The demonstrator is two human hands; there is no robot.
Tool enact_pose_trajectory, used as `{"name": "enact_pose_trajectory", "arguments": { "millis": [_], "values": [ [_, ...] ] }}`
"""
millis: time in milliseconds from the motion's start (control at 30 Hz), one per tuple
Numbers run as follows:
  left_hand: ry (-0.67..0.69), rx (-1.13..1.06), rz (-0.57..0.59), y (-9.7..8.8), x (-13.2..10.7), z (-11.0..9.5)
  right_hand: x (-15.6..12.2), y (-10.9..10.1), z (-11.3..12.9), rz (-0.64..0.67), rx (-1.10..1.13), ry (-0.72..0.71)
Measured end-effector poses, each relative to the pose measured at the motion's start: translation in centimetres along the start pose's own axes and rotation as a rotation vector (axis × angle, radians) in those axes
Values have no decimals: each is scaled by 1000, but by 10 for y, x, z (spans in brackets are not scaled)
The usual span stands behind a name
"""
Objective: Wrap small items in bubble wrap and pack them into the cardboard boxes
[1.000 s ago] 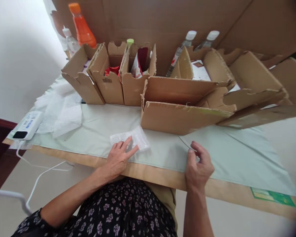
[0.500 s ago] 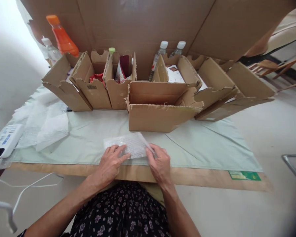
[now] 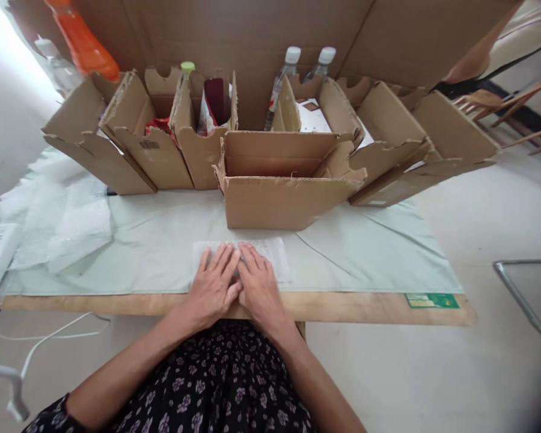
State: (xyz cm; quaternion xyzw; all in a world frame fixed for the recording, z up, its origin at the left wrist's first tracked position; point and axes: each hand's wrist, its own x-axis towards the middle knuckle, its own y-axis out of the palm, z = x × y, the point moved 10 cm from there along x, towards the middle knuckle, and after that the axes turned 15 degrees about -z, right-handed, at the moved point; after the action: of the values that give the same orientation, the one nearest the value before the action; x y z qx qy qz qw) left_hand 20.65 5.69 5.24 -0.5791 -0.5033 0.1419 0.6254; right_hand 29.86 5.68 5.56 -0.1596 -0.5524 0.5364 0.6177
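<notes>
A sheet of clear bubble wrap (image 3: 277,257) lies flat near the front edge of the cloth-covered table. My left hand (image 3: 214,282) rests on its left part, palm down with fingers stretched out. Beside it, my right hand (image 3: 258,279) lies flat on the middle of the sheet, fingers extended and the two hands touching. Both hands cover much of the wrap, so whatever lies under them is hidden. Just beyond the sheet stands an open cardboard box (image 3: 270,204).
More cardboard bins (image 3: 166,159) stand along the back, some holding packets. Behind them are clear bottles (image 3: 291,60) and an orange bottle (image 3: 85,51). Loose bubble wrap (image 3: 67,216) and a white box-shaped item (image 3: 0,249) lie at left. A green card (image 3: 433,300) sits at the front-right edge.
My right hand has let go of the sheet's right edge and moved left beside my left hand. Both hands now lie flat on the wrap, which is spread out. The view has shifted slightly.
</notes>
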Motion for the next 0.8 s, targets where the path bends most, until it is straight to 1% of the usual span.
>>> {"name": "enact_pose_trajectory", "arguments": {
  "millis": [33, 67, 133, 200, 233, 267, 300, 333, 367, 400, 433, 467, 500, 533, 567, 600, 633, 700, 767, 800],
  "values": [
    [-6, 36, 54, 11, -5, 7, -2, 9, -3, 50, -19, 3],
    [-16, 64, 99, 20, -9, 15, -7, 12, -12, 71, -48, 19],
    [-38, 84, 164, 26, -18, 29, -26, 2, -40, 59, -118, 72],
    [-49, 62, 173, 21, -22, 33, -44, -21, -66, 5, -198, 132],
    [-53, 44, 152, 15, -21, 32, -50, -34, -75, -33, -237, 163],
    [-57, 25, 112, 8, -17, 29, -52, -44, -79, -72, -269, 188],
    [-60, 5, 61, 0, -13, 25, -50, -51, -77, -107, -285, 198],
    [-59, -15, 3, -7, -7, 20, -43, -52, -70, -129, -280, 194],
    [-51, -32, -53, -13, -2, 16, -34, -48, -59, -133, -254, 173],
    [-39, -42, -94, -15, 3, 12, -23, -39, -46, -115, -212, 139],
    [-23, -42, -112, -13, 6, 10, -13, -28, -34, -83, -166, 96],
    [-6, -33, -102, -8, 7, 10, -5, -16, -23, -43, -124, 51],
    [7, -15, -73, 0, 6, 13, 0, -6, -17, -4, -97, 14],
    [14, 7, -34, 8, 2, 18, 1, 0, -17, 24, -87, -13],
    [16, 26, 5, 14, -3, 24, -1, 1, -21, 35, -92, -29],
    [14, 39, 32, 17, -8, 31, -7, -3, -29, 30, -109, -34],
    [7, 44, 36, 16, -13, 37, -14, -10, -40, 10, -130, -32],
    [-31, 35, -7, 3, -19, 45, -27, -32, -62, -58, -164, -4],
    [-88, 0, -80, -16, -15, 50, -34, -52, -79, -140, -163, 46],
    [-114, -20, -119, -24, -10, 50, -34, -59, -85, -180, -160, 77]
  ]
}}
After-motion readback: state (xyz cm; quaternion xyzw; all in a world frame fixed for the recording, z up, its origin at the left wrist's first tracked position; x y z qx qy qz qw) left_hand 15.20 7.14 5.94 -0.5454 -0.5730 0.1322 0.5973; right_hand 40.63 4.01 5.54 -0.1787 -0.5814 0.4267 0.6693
